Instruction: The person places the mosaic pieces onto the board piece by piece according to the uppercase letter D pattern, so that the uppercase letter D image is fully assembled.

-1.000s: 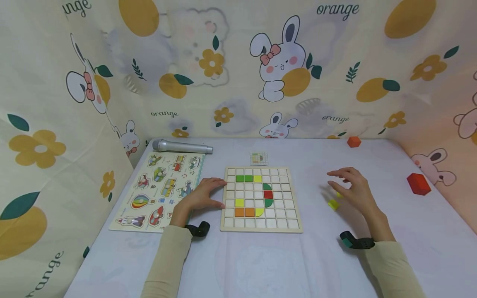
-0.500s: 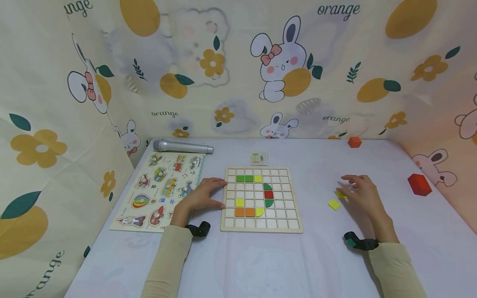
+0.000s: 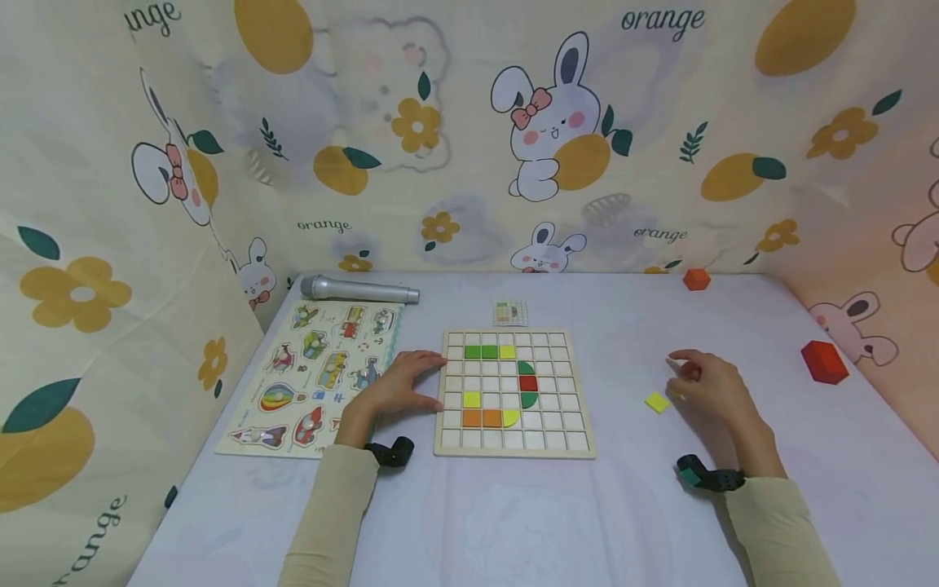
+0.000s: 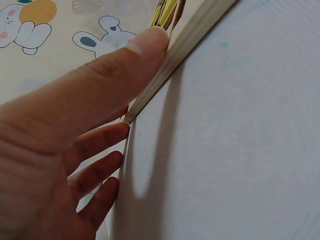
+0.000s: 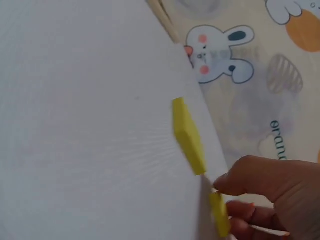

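Observation:
On the table lies a square wooden grid board (image 3: 515,452) with green, yellow, red and orange tiles in some of its cells. My left hand (image 3: 396,383) touches the board's left edge, thumb and fingers spread and fairly straight; in the left wrist view the thumb (image 4: 115,70) lies against the wooden rim (image 4: 175,60). To the right of the board, my right hand (image 3: 710,390) pinches a small yellow tile (image 5: 219,215) at table level, mostly hidden by the fingers in the head view. Another yellow tile (image 3: 657,403) lies flat just left of that hand.
A small pattern card (image 3: 510,312) lies behind the board. At left are a picture puzzle board (image 3: 293,379) and a grey toy microphone (image 3: 359,289). A red block (image 3: 825,362) and an orange-red block (image 3: 697,280) stand at right, near the printed cloth walls.
My right hand has moved slightly right and toward me, and its thumb and fingers have closed over the farther yellow tile. My left hand has stayed on the board's edge.

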Demonstrator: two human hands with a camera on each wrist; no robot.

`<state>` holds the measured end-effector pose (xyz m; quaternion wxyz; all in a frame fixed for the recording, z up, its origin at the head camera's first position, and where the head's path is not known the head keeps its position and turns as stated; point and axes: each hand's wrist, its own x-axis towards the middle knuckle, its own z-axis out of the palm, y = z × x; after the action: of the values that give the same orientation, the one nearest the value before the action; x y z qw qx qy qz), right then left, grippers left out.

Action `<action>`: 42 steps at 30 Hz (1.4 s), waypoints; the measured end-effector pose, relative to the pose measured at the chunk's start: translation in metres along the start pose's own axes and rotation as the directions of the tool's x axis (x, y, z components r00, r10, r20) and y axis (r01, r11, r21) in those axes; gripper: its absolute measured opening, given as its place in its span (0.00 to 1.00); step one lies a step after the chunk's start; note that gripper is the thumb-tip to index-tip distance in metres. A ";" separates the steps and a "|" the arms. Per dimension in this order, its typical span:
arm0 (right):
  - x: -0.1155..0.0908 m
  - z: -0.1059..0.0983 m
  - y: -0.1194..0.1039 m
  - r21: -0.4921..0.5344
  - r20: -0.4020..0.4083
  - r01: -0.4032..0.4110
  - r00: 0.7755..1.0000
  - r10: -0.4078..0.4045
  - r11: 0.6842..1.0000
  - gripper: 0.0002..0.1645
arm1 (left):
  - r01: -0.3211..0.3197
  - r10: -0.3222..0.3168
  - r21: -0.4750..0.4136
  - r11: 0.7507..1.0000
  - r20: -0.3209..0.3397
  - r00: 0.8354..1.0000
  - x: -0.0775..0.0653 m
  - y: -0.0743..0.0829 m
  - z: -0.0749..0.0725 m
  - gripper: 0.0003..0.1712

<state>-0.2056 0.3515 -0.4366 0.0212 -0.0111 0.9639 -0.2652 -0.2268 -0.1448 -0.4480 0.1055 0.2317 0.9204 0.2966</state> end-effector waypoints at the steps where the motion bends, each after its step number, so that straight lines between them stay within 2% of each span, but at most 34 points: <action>1: -0.001 -0.002 -0.001 0.000 0.017 -0.007 1.000 0.007 1.000 0.34 | 0.002 -0.002 0.000 1.000 0.001 1.000 0.000 0.000 0.000 0.44; 6: -0.005 -0.012 -0.005 -0.048 0.125 -0.065 0.990 0.071 0.997 0.43 | 0.006 -0.006 0.000 1.000 0.002 1.000 0.001 -0.001 0.001 0.44; 12: -0.010 -0.019 -0.003 -0.043 0.208 -0.126 0.969 0.132 0.991 0.38 | 0.000 0.000 0.000 1.000 -0.003 1.000 0.001 -0.002 0.001 0.44; 17: -0.009 -0.020 -0.003 -0.021 0.221 -0.140 0.965 0.141 0.990 0.32 | -0.009 0.009 0.005 1.000 -0.007 1.000 0.001 -0.003 0.001 0.44; 20: -0.008 -0.018 -0.004 -0.011 0.202 -0.104 0.974 0.104 0.995 0.30 | -0.010 0.010 0.007 1.000 -0.006 1.000 0.000 -0.003 0.001 0.44; 23: -0.004 -0.013 -0.010 0.012 0.143 -0.050 0.989 0.048 0.999 0.29 | -0.010 0.010 0.007 1.000 -0.004 1.000 0.000 -0.002 0.001 0.44; 26: 0.000 -0.005 -0.025 0.037 0.064 0.034 0.997 -0.036 0.999 0.25 | -0.013 0.013 0.012 1.000 -0.005 1.000 0.000 -0.002 0.001 0.44; 28: 0.004 0.002 -0.040 0.051 0.018 0.105 0.994 -0.106 0.993 0.23 | -0.014 0.014 0.017 1.000 -0.005 1.000 0.000 -0.002 0.001 0.44; 32: 0.011 0.020 -0.072 0.088 -0.013 0.259 0.966 -0.259 0.962 0.19 | 0.005 -0.005 0.001 1.000 0.000 1.000 0.000 -0.001 0.001 0.44; 36: 0.019 0.043 -0.105 0.155 0.034 0.370 0.925 -0.379 0.916 0.17 | 0.031 -0.031 -0.025 0.999 0.009 0.999 0.000 0.000 0.001 0.44; 42: 0.026 0.074 -0.150 0.257 0.110 0.497 0.837 -0.536 0.829 0.16 | 0.027 -0.027 -0.016 1.000 0.003 1.000 0.000 0.001 0.000 0.43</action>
<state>-0.2267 0.1841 -0.4245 0.0351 -0.2933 0.8838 -0.3629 -0.2266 -0.1440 -0.4474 0.1128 0.2190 0.9208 0.3023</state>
